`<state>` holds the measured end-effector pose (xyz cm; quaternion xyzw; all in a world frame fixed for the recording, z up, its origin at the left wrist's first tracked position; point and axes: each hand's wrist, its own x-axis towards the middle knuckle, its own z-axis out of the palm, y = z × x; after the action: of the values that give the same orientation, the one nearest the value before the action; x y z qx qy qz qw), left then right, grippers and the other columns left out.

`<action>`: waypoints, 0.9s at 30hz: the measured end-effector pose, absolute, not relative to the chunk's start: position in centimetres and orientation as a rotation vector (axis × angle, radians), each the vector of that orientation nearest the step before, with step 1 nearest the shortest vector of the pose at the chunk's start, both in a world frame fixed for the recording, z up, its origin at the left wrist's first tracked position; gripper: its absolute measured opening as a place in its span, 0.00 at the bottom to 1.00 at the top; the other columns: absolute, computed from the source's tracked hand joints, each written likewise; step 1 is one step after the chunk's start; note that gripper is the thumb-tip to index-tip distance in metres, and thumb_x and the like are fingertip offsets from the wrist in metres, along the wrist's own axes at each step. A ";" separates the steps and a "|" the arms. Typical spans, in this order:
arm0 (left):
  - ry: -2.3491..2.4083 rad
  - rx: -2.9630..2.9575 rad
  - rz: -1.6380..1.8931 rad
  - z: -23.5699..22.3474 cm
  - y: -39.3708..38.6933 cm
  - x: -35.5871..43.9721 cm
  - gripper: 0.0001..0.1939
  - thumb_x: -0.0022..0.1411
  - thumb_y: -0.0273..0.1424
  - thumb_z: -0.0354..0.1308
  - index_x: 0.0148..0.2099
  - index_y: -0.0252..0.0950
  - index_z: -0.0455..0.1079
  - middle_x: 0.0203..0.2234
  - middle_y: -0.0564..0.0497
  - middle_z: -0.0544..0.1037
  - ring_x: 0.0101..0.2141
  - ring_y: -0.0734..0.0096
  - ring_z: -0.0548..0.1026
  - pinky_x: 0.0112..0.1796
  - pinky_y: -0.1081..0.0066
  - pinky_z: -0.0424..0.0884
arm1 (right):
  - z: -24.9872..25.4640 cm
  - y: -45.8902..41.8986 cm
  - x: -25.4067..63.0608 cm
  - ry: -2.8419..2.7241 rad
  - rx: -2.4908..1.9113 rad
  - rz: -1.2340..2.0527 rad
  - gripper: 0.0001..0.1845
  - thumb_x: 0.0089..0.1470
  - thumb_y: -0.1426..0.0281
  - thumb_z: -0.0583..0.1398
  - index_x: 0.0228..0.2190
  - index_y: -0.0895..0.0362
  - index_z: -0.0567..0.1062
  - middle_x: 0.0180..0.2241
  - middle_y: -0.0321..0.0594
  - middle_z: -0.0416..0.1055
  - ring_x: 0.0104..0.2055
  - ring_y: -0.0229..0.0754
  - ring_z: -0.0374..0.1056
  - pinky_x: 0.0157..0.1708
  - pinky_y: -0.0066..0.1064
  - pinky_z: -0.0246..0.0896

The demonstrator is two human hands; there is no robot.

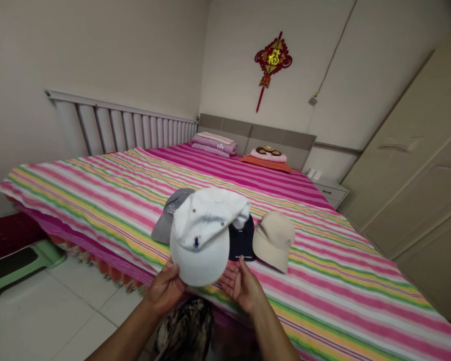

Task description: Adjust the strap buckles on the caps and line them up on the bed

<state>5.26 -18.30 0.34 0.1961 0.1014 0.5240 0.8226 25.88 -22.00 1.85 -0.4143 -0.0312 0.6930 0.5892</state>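
Observation:
A white baseball cap (206,225) with a small dark logo is held up above the bed's front edge, its brim pointing towards me. My left hand (167,288) grips the brim's left side between thumb and fingers. Beside the brim's right side, my right hand (240,286) has its palm up and its fingers spread apart, with no grip on the cap. Behind the white cap lie a grey cap (167,215) on the left and a dark navy cap (242,240), both partly hidden by it. A beige cap (275,238) sits on the right.
The bed (342,281) has a striped cover. Folded purple bedding (214,145) and a pink and orange pile (266,158) lie near the headboard (255,135). A green stool (22,268) stands on the floor at left, a radiator (128,123) along the wall, a wardrobe (417,190) at right.

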 end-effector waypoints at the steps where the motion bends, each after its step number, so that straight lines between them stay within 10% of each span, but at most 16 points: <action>1: 0.244 0.440 1.047 -0.3 -19.1 5.4 0.17 0.46 0.22 0.61 0.40 0.42 0.71 0.32 0.54 0.78 0.36 0.69 0.75 0.40 0.72 0.70 | 2.4 -22.7 25.8 -0.140 -0.896 1.634 0.22 0.52 0.58 0.54 0.30 0.67 0.72 0.26 0.54 0.75 0.25 0.45 0.71 0.24 0.34 0.66; 8: 0.348 0.695 0.578 -3.4 -25.7 7.4 0.16 0.37 0.32 0.67 0.33 0.35 0.74 0.28 0.45 0.77 0.37 0.55 0.74 0.39 0.62 0.67 | 5.6 -25.9 29.1 -0.124 -0.623 1.308 0.15 0.51 0.59 0.54 0.33 0.54 0.75 0.31 0.37 0.76 0.39 0.40 0.70 0.44 0.35 0.61; 13: 0.333 0.807 0.386 -3.3 -26.2 7.0 0.10 0.39 0.30 0.64 0.29 0.34 0.74 0.27 0.45 0.77 0.37 0.55 0.74 0.42 0.60 0.64 | 6.3 -28.0 30.1 -0.138 -0.667 1.242 0.19 0.45 0.55 0.57 0.33 0.55 0.75 0.29 0.40 0.76 0.38 0.45 0.70 0.42 0.39 0.63; 19: 0.237 0.721 0.317 -0.2 -23.3 7.3 0.14 0.38 0.32 0.62 0.31 0.30 0.74 0.27 0.44 0.77 0.33 0.61 0.74 0.39 0.67 0.64 | 7.2 -31.2 29.4 -0.358 -0.797 1.261 0.14 0.28 0.77 0.66 0.25 0.58 0.75 0.20 0.38 0.74 0.24 0.44 0.71 0.32 0.36 0.67; 27: 0.279 0.746 0.509 5.6 -23.0 11.4 0.19 0.34 0.32 0.68 0.32 0.30 0.72 0.24 0.47 0.75 0.23 0.73 0.71 0.29 0.73 0.64 | 7.4 -34.8 29.7 -0.852 -0.934 1.504 0.16 0.31 0.69 0.67 0.27 0.63 0.76 0.19 0.42 0.73 0.22 0.44 0.69 0.22 0.29 0.61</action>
<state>11.38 -23.05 5.64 0.3592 0.1342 0.2452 0.8904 29.69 -34.77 7.38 -0.3953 -0.3609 0.6367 0.5550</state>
